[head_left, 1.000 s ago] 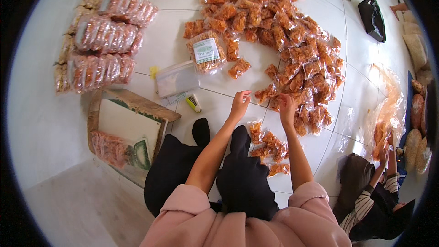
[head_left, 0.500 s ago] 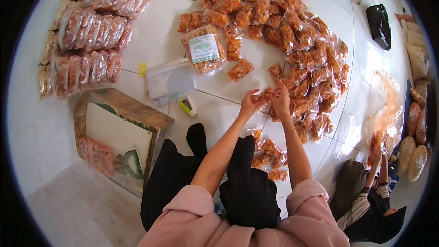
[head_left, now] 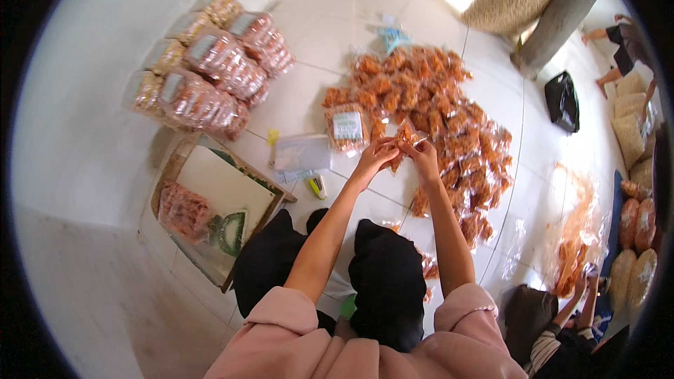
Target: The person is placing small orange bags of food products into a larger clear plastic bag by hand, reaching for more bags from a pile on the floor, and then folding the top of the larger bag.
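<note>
A small clear packet of orange-brown snack pieces (head_left: pixel 407 133) is raised between my two hands. The fingers of my left hand (head_left: pixel 378 154) are closed on its left side, and those of my right hand (head_left: pixel 423 158) pinch its right side. Just beyond and to the right spreads a big heap of similar snack packets (head_left: pixel 460 144) on the floor. Left of my hands stands a larger labelled snack bag (head_left: pixel 347 128). Beside it lie a stack of clear plastic bags (head_left: pixel 302 152) and a yellow-green stapler (head_left: pixel 317 186).
Long packed snack bundles (head_left: pixel 217 70) are piled at far left. A wooden-framed board (head_left: pixel 228 179) carries a snack bag. At right are a black plastic bag (head_left: pixel 562 102), a large clear bag of snacks (head_left: pixel 572 253) beside a person's hands, and filled sacks (head_left: pixel 628 126). A pillar (head_left: pixel 562 14) rises behind.
My view has tilted up, showing more of the room's far side. My hands have lifted the packet, which now shows more plainly between them. Another person has come into view at far right.
</note>
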`<state>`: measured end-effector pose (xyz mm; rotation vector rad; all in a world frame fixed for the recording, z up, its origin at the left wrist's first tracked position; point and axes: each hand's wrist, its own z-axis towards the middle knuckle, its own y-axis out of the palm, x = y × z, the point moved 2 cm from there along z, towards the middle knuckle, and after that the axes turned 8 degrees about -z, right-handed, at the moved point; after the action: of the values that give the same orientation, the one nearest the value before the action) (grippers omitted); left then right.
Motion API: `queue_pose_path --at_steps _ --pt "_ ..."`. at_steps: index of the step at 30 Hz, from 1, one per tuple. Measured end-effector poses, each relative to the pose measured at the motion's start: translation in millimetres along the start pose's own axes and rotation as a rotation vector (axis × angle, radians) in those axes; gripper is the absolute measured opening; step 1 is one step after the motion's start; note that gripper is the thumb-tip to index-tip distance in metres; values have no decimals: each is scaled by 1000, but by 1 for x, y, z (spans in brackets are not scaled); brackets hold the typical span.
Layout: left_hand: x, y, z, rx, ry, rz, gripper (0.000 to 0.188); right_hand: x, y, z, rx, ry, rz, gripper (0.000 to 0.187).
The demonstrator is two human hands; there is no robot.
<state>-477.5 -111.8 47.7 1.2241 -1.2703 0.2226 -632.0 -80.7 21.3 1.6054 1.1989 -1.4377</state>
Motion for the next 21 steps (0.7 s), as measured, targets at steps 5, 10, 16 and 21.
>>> queue_pose_path --at_steps 5,10,16,21 --pt "68 17 -48 56 152 75 44 -118 43 -44 -80 -235 137 21" --pt "122 7 -115 233 429 58 47 -179 108 -104 -325 -262 263 23" --pt "153 -22 -216 504 593 151 47 -185 182 -174 -605 -179 205 30" --pt "161 -79 -273 590 777 208 39 -181 250 -216 -761 -76 338 24"
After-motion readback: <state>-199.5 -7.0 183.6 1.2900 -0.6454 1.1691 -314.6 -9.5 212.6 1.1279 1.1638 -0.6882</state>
